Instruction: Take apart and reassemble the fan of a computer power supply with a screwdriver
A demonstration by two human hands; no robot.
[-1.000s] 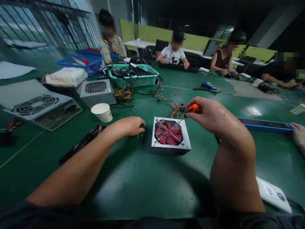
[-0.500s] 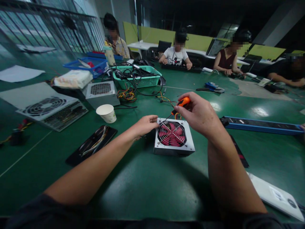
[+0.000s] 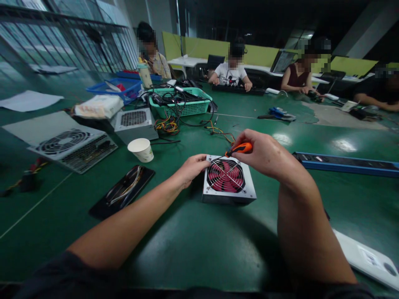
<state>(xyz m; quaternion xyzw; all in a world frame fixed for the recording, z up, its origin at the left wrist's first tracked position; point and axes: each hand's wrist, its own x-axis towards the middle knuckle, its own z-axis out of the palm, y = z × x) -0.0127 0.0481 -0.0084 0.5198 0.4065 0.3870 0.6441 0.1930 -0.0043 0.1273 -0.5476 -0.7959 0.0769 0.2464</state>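
Observation:
A silver computer power supply (image 3: 230, 199) with a red fan behind a wire grille lies fan side up on the green table. My left hand (image 3: 193, 169) grips its far left corner, thumb near the top edge and the other fingers partly hidden behind. In my right hand (image 3: 262, 153) is an orange and black screwdriver (image 3: 241, 148), pinched by the handle and tilted low. Its thin shaft points left, toward the corner of the case by my left fingers. Whether the tip sits in a screw is too small to tell.
Left of my hands stand a paper cup (image 3: 141, 150), a black tray (image 3: 123, 192) with cables and other power supplies (image 3: 136, 126). A green basket (image 3: 187, 109) of cables is behind. At right lie a blue power strip (image 3: 349, 162) and a white device (image 3: 364, 255). Several people sit across the table.
My right hand has lowered slightly, and the screwdriver has tipped from steep to nearly flat. My left hand stays at the power supply's corner. The whole view has shifted slightly.

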